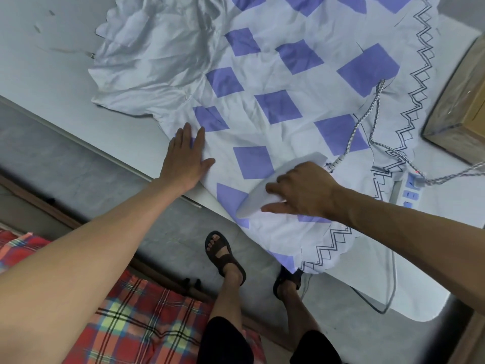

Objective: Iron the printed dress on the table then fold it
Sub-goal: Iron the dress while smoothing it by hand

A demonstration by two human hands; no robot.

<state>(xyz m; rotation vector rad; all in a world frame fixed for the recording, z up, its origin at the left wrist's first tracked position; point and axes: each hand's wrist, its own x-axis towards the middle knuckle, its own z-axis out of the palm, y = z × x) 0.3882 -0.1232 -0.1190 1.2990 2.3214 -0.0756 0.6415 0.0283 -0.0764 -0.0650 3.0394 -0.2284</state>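
Pale tabletop (52, 53) is running diagonally through the room, scuffed at its far left and rounded at the near right corner. Printed dress (262, 82) is lying spread across most of it. It is white cloth with purple diamonds and a black zigzag border along the right hem. The plain part is bunching in creases at the far left, and the near hem is hanging a little over the edge.

Left hand (186, 158) is pressing flat on the cloth beside the table's edge, its grip apart and fingers straight. Right hand (301, 190) is holding a white iron (250, 204) down on the dress, grip clamped over its top, nose pointing toward the near edge.

Braided cord (367, 119) is trailing from the iron's back across the dress to a power strip (409, 191) on the tabletop just beside the hem, with a red light glowing on it. Brown box (456, 114) is sitting at the right edge.

Below are grey floor (91, 158), two feet in dark sandals (223, 254), and red plaid cloth (147, 319) at the near left.
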